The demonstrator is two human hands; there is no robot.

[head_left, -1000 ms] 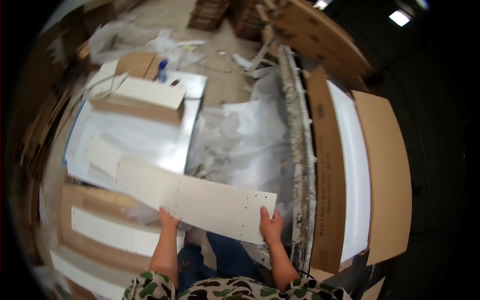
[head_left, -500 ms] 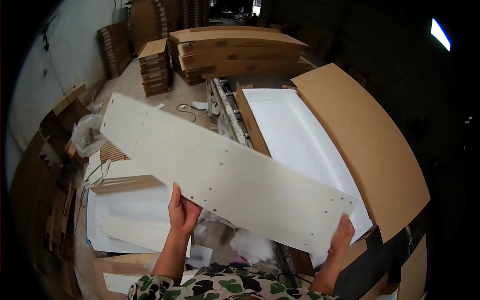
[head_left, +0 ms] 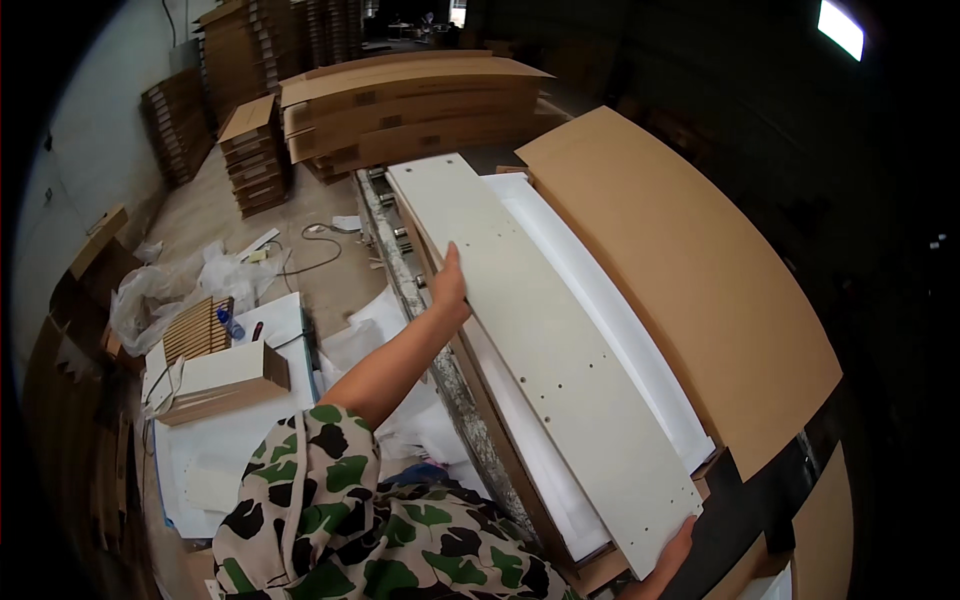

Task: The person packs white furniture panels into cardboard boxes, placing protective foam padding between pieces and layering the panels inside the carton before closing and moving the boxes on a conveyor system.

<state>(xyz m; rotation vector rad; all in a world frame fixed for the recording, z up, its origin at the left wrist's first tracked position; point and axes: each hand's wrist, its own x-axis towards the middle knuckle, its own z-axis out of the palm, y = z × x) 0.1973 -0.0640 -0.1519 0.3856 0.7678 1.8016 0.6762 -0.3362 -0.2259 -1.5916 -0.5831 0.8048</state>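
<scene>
A long white board (head_left: 540, 330) with small drilled holes lies lengthwise over an open cardboard carton lined with white foam (head_left: 606, 312). My left hand (head_left: 449, 285) grips its left edge toward the far end, the fingers partly hidden by the board. At the near right corner my right hand (head_left: 676, 550) holds the board's end. Foam shows along both sides of the board; whether the board touches it, I cannot tell.
The carton's wide brown flap (head_left: 690, 280) spreads to the right. A worn rail (head_left: 462, 405) runs along its left side. Stacked cartons (head_left: 410, 110) stand behind. On the lower left, white board pieces (head_left: 225, 375) sit on a white surface near plastic wrap (head_left: 150, 295).
The board has swung from slanting across in front of me to lying along the carton. My left hand has moved forward and right with it; my right hand has come down nearer me.
</scene>
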